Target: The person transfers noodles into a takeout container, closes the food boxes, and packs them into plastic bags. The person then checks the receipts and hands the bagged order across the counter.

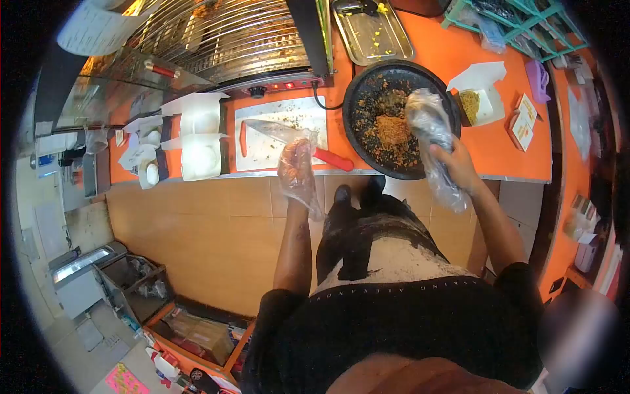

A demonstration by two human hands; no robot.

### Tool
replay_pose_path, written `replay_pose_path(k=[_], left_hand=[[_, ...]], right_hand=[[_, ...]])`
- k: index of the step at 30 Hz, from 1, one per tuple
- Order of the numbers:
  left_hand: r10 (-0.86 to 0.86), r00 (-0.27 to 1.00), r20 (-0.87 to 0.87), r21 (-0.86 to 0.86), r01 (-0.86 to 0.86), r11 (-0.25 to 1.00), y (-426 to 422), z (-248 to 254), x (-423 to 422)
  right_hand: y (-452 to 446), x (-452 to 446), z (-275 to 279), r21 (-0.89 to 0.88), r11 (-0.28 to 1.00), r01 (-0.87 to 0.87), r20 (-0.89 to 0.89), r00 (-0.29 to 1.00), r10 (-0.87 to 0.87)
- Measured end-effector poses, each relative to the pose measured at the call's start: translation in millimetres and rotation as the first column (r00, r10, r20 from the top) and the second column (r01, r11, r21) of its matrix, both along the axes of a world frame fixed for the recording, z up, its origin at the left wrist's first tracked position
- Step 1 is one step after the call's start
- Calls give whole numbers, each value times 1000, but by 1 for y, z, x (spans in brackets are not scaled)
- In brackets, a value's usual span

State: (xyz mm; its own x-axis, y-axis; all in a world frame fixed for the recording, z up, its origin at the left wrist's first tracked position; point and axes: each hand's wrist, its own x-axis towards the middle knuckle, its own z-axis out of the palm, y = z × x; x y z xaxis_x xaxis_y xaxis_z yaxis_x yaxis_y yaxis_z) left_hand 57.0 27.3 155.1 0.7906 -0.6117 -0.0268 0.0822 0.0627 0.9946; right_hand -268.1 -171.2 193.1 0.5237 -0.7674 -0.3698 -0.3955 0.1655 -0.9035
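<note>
We see the clear plastic bag [425, 113] above the right side of the black round pan [361, 150], where brown crumbled food [394, 130] lies. Our right hand [456, 165] has the fingers closed around this bag. Our left hand [296, 164], inside a transparent glove [311, 198], is beside the red-handled knife [332, 158] at the white cutting board [262, 155]; its finger opening we cannot tell.

Counter [518, 164], across the upper frame; on it, upper left, a heating cabinet [282, 87]; cutting board [262, 157] below that; knife [335, 159] on board, handle past its right edge; cartons [200, 161] left of board; pan [354, 131] right of board, food [394, 131] inside; tray [366, 47] above pan; opened box [492, 108] right of pan; basket [518, 27], upper right; left hand [296, 167] at board's lower edge; right hand [457, 165] by pan's lower-right rim.
</note>
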Motion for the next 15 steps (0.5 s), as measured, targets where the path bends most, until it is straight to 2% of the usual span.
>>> replay_pose_path(k=[1, 2, 3, 5, 6, 7, 9, 11, 13, 14, 15], left_hand=[[3, 1000, -3, -10, -3, 1000, 6, 2, 2], [10, 1000, 22, -26, -9, 1000, 11, 4, 4], [21, 999, 43, -38, -19, 999, 16, 9, 5], [44, 998, 39, -36, -43, 998, 24, 23, 8], [56, 998, 41, -22, -55, 998, 30, 27, 9], [57, 998, 29, -21, -57, 998, 36, 29, 11], [74, 997, -17, -57, -75, 996, 44, 30, 20], [86, 996, 21, -99, -84, 991, 56, 21, 33], [118, 993, 21, -155, -113, 981, 64, 22, 45], [122, 993, 6, -154, -120, 981, 68, 24, 50], [131, 991, 13, -132, -128, 983, 71, 31, 56]], right_hand=[[2, 9, 9, -221, 962, -158, -217, 970, 109], [11, 17, 17, -310, 931, -190, -272, 957, 104], [23, 27, 20, -315, 927, -202, -282, 953, 112], [49, 45, 11, -394, 918, -43, -314, 945, -90], [52, 49, -13, -458, 882, -114, -424, 900, -104], [43, 53, -15, -456, 882, -121, -435, 894, -103], [25, 62, -9, -263, 885, -383, -679, 725, 112], [27, 67, 14, -226, 892, -392, -684, 716, 140], [44, 76, 15, -505, 850, -152, -477, 869, -128], [47, 78, 2, -439, 863, -250, -614, 785, -85], [45, 80, 2, -438, 863, -251, -620, 779, -88]])
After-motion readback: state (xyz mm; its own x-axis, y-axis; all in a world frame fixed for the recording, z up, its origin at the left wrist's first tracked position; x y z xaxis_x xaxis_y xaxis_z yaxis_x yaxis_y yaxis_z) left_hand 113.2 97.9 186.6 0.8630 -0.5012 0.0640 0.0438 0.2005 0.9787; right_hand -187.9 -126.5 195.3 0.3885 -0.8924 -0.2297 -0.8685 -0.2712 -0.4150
